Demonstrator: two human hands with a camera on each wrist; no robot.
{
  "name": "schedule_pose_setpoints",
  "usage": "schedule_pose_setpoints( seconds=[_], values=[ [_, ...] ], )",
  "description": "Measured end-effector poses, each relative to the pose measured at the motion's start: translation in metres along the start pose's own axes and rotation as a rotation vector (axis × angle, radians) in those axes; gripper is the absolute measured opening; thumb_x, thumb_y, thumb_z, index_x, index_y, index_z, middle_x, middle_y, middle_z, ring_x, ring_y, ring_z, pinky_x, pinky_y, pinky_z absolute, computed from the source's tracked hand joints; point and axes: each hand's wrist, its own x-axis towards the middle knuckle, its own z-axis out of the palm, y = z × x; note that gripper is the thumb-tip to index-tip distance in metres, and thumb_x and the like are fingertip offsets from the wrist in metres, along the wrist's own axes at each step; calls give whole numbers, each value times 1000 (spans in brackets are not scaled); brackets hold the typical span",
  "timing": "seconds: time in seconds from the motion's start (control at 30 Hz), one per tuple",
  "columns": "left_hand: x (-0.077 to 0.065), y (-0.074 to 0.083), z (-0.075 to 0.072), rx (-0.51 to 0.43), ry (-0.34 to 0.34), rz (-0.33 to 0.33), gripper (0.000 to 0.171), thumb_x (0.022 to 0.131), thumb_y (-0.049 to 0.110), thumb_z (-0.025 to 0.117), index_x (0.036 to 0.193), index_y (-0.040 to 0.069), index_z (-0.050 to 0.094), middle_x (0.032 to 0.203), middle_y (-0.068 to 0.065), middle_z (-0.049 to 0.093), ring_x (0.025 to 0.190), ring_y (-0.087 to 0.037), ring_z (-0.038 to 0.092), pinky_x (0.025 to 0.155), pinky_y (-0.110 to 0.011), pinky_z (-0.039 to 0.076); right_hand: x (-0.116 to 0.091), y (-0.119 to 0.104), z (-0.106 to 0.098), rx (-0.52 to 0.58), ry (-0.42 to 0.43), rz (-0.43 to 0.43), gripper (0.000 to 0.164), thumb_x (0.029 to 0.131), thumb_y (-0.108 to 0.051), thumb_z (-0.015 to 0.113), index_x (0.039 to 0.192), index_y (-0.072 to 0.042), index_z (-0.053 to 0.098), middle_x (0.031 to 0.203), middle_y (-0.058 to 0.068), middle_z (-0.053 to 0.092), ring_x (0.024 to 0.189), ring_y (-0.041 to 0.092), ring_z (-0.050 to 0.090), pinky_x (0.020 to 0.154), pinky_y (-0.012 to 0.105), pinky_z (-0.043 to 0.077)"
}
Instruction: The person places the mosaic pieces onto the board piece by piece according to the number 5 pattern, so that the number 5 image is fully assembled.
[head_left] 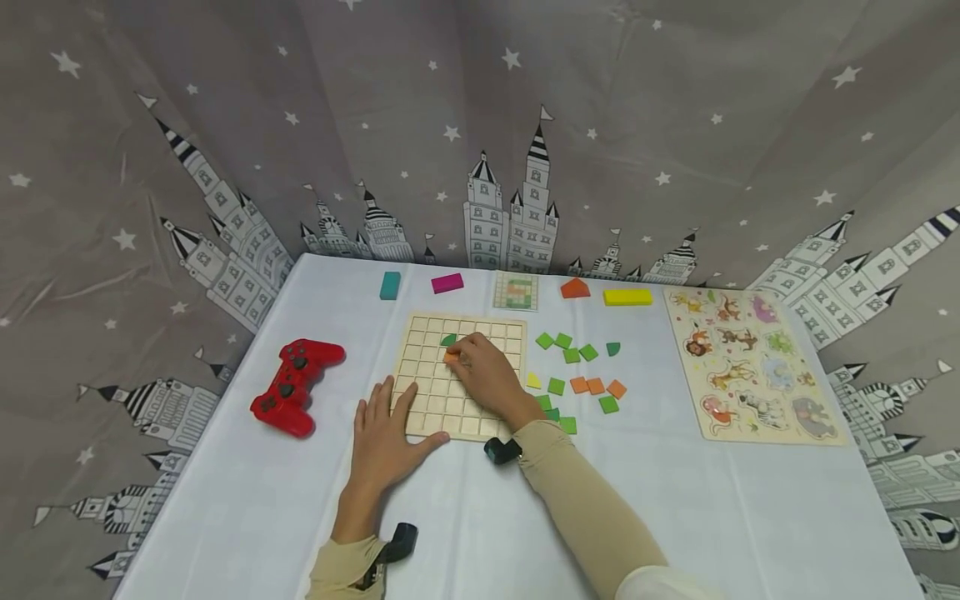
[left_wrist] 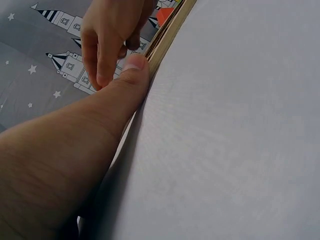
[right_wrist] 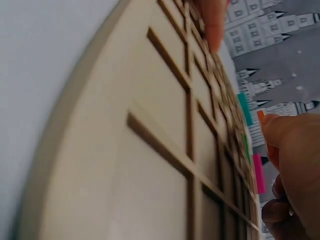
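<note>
Hands first: the right hand (head_left: 483, 371) pinches an orange tile (head_left: 450, 357) over the upper-left cells of the wooden grid board (head_left: 435, 400), nearer it than the left hand (head_left: 386, 433), which lies flat with fingers straight on the board's near-left edge; a green tile (head_left: 448, 340) sits just beyond the orange one.

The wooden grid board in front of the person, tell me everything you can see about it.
The wooden grid board is pale, light wood, square, divided by raised ribs into shallow square cells. It lies flat on the white tablecloth. A green piece sits in one far cell. The left hand rests flat on its near left corner; the right hand holds an orange piece over it.
</note>
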Motion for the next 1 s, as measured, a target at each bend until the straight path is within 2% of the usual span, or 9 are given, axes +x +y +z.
schedule_pose_setpoints(
  seconds=[0.17, 0.43, 0.7, 1.0],
  values=[
    [0, -1, -1, -4, 10, 11, 104, 78, 73, 71, 159, 18, 36, 171, -19, 12, 158, -42, 9, 126, -64, 6, 11, -3, 10, -30, -31, 17, 34, 107, -37, 52, 129, -16, 67, 132, 4, 59, 120, 20, 63, 105, 36, 53],
    [-1, 1, -2, -12, 27, 23, 103, 78, 71, 72, 158, 17, 38, 170, -20, 15, 157, -44, 12, 125, -65, 8, 18, -1, 19, -70, -11, 2, 30, 106, -35, 54, 124, -17, 69, 126, 3, 60, 112, 18, 65, 101, 34, 54],
    [-3, -1, 2, -13, 67, 42, 101, 78, 70, 73, 157, 16, 40, 169, -21, 19, 156, -45, 16, 124, -66, 11, 19, 3, 20, -90, -18, -17, 26, 106, -29, 56, 124, -17, 71, 124, 2, 63, 114, 17, 65, 102, 33, 54],
    [-1, -4, 4, -11, 46, 35, 102, 78, 70, 72, 158, 18, 37, 170, -19, 15, 157, -43, 12, 125, -65, 9, 18, 2, 17, -115, 2, -40, 27, 105, -28, 59, 124, -17, 74, 121, 2, 66, 113, 18, 66, 101, 33, 55]
  ],
)
